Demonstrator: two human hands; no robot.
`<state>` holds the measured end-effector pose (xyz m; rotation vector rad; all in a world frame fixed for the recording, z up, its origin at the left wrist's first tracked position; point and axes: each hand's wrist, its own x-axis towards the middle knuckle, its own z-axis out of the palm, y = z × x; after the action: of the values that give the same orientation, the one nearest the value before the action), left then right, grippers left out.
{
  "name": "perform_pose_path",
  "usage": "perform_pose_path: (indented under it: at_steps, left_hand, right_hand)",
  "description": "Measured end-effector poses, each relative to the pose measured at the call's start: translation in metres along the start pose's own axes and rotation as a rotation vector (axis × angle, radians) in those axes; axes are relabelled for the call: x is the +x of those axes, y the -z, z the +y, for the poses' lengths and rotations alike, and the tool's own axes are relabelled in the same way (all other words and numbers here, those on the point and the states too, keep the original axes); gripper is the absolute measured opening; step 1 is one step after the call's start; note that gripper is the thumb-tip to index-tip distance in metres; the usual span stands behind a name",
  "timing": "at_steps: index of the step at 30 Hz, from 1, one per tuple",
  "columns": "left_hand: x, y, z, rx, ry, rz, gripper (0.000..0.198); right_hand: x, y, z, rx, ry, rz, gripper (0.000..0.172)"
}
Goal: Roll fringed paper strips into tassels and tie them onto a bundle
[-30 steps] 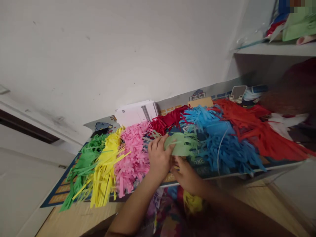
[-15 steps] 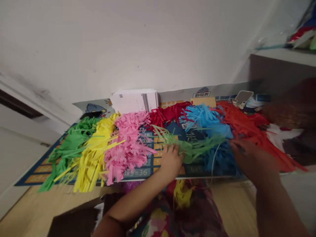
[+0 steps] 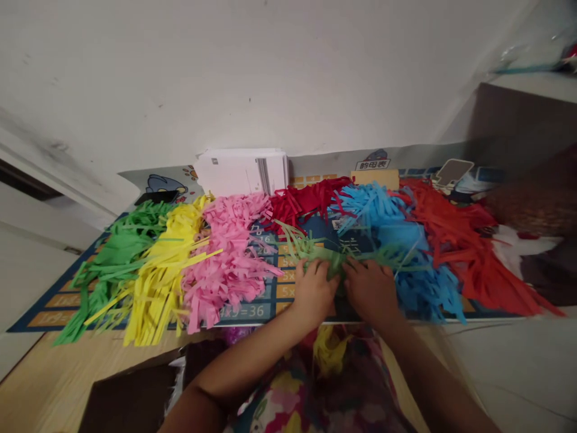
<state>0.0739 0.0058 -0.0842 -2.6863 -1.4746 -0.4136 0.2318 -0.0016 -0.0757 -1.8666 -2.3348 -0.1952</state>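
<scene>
Pale wall [image 3: 247, 72], marked with small dark specks, rises behind a table covered with a dark blue printed chart [image 3: 246, 311] of sums in orange and blue boxes. On the chart's near middle lies a light green fringed paper [image 3: 332, 258], its strips fanning toward 10 o'clock and 3 o'clock, the latter reaching the blue bundle. Touching its near edge at 7 o'clock is the left hand [image 3: 314, 288], fingers bent and set narrowly together over the paper. At 5 o'clock the right hand [image 3: 369, 288] rests palm down, fingers bent and slightly spread, their tips close to the left hand. Whether either hand pinches the paper, I cannot tell.

Around the light green piece lie other fringed papers: a pink bundle [image 3: 225, 258] near it at 9 o'clock, then a yellow bundle [image 3: 155, 279] and a dark green bundle [image 3: 121, 246] farther out the same way, their strips touching. A dark red bundle [image 3: 311, 201] lies near 11 o'clock, a blue bundle [image 3: 396, 237] toward 2 to 3 o'clock, and a red bundle [image 3: 469, 246] beyond it at 3 o'clock.

Farther off, a white stack [image 3: 238, 171] stands against the wall at 10 o'clock, and a tan block [image 3: 375, 179] sits at 1 o'clock. Toward 6 o'clock are yellow strips [image 3: 331, 349] below the table edge, beside patterned clothing [image 3: 274, 397]; a dark box [image 3: 130, 391] stands at 8 o'clock.
</scene>
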Motion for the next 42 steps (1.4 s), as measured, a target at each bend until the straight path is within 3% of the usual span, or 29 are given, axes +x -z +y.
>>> perform_pose_path:
  at_steps: [4, 7, 10, 12, 14, 18, 21, 24, 27, 29, 31, 33, 37, 39, 42]
  left_hand:
    - [0.0, -0.005, -0.002, -0.011, -0.004, 0.006, 0.022]
    - [0.001, -0.003, -0.004, -0.029, -0.001, -0.009, 0.022]
    - [0.005, 0.004, -0.002, -0.046, -0.009, -0.022, 0.02]
    - [0.009, 0.009, -0.001, -0.05, -0.012, -0.036, 0.02]
    - [0.015, 0.013, -0.003, -0.038, 0.0, -0.048, 0.019]
    - [0.015, 0.018, -0.029, 0.048, 0.027, -0.027, 0.016]
    - [-0.006, 0.029, -0.058, 0.124, 0.069, 0.009, 0.016]
    - [-0.041, 0.053, -0.076, 0.219, 0.115, -0.007, 0.022]
    - [-0.069, 0.082, -0.069, 0.322, 0.168, -0.026, 0.037]
    - [-0.074, 0.092, -0.052, 0.26, 0.104, -0.016, 0.046]
    - [-0.067, 0.087, -0.03, 0.094, -0.072, -0.007, 0.045]
    - [-0.055, 0.068, -0.013, -0.053, -0.201, -0.026, 0.04]
    - [-0.033, 0.027, -0.012, -0.114, -0.076, -0.122, 0.024]
    - [-0.028, 0.021, -0.026, -0.178, -0.027, -0.177, 0.015]
    - [-0.023, 0.027, -0.045, -0.29, 0.04, -0.239, 0.008]
  right_hand:
    - [0.004, -0.004, 0.021, -0.018, -0.092, 0.107, 0.03]
    - [-0.005, 0.003, 0.03, -0.031, -0.17, 0.317, 0.032]
    - [-0.016, 0.009, 0.025, 0.085, 0.089, 0.379, 0.036]
    - [-0.018, 0.007, 0.019, 0.169, 0.236, 0.357, 0.025]
    - [-0.018, 0.001, 0.017, 0.193, 0.252, 0.382, 0.017]
    - [-0.017, -0.01, 0.025, 0.18, 0.28, 0.405, 0.019]
    - [-0.021, -0.015, 0.03, 0.207, 0.322, 0.382, 0.022]
    - [-0.025, -0.019, 0.028, 0.236, 0.415, 0.345, 0.025]
    - [-0.026, -0.021, 0.023, 0.245, 0.495, 0.29, 0.024]
    - [-0.025, -0.02, 0.02, 0.252, 0.518, 0.259, 0.023]
    - [-0.024, -0.019, 0.02, 0.271, 0.533, 0.253, 0.023]
    - [-0.024, -0.018, 0.024, 0.3, 0.557, 0.246, 0.023]
    - [-0.021, -0.019, 0.039, 0.368, 0.535, 0.144, 0.023]
    - [-0.017, -0.02, 0.046, 0.426, 0.451, 0.059, 0.02]
    - [-0.005, -0.02, 0.049, 0.489, 0.32, -0.055, 0.026]
